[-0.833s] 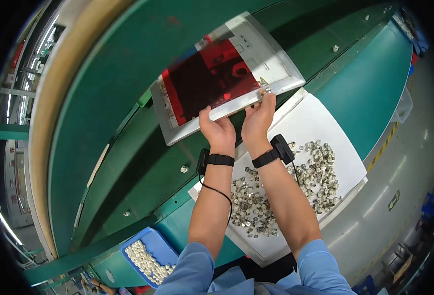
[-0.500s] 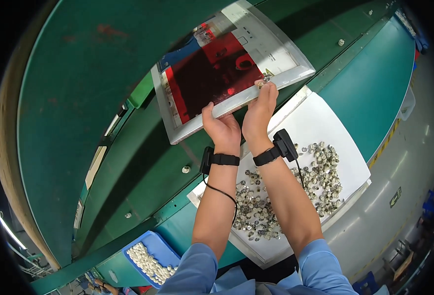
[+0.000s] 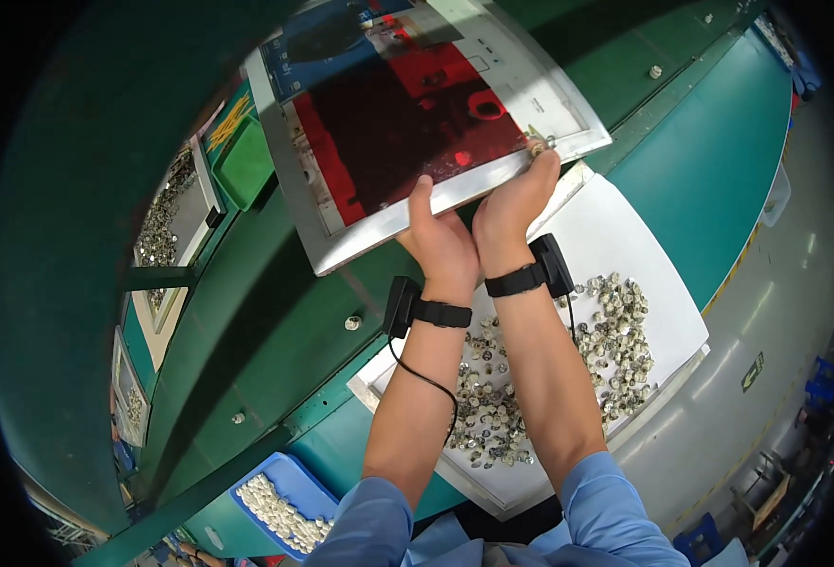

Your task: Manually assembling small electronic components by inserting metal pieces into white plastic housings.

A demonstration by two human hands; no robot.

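Both hands support a silver-framed board [image 3: 388,225] with a glossy red, blue and white printed face, tilted over the green belt-like surface. My left hand [image 3: 440,244] grips its near edge, thumb up over the frame and the other fingers underneath. Close beside it, my right hand [image 3: 514,210] holds the same edge further right, with its fingers partly hidden under the frame. A small metallic and cream part [image 3: 541,146] shows at the right fingertips. Below my forearms, many small cream and metal parts [image 3: 615,331] lie spread on a white board [image 3: 615,222].
A blue tray [image 3: 300,479] of small white pieces sits at lower left. A green tray [image 3: 244,165] and a framed board with parts [image 3: 166,222] are at left. Single small parts [image 3: 352,323] lie on the green surface [image 3: 275,321]. A large green panel [image 3: 48,283] crosses the left side.
The framed board has moved slightly up and left in view, showing more of its blue area. My hands move with it, still holding its near edge. More of the left-side trays shows.
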